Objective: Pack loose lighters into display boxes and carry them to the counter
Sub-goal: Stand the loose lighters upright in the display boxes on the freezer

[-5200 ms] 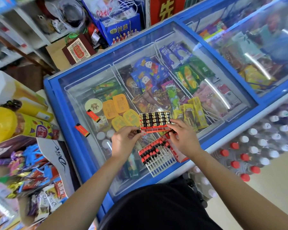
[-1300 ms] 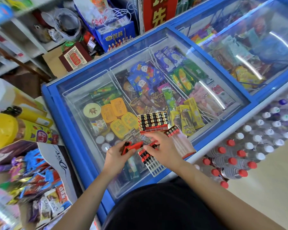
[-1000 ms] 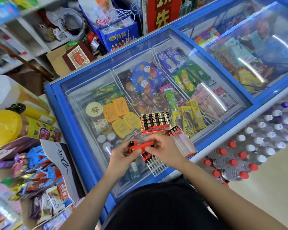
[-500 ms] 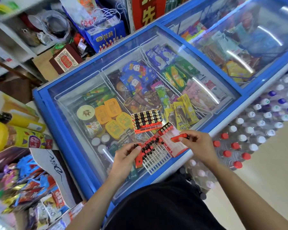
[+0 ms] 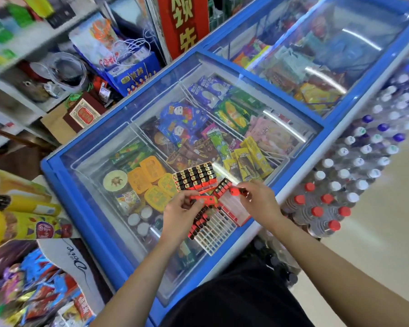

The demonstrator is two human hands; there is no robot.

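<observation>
- Shop aisle; I am working on the glass lid [image 5: 87,161] of a blue freezer.
- Right hand [image 5: 257,202]: fingertips pinch one red lighter [image 5: 236,191], just above a part-filled box [image 5: 234,208].
- Left hand [image 5: 180,214]: fingers curled round a red bunch [image 5: 203,199] of lighters.
- Below it, a tray [image 5: 213,230], partly stocked.
- Full box [image 5: 195,177] just beyond, on the lid.
- Bottles [image 5: 328,208] stacked right of the freezer.
</observation>
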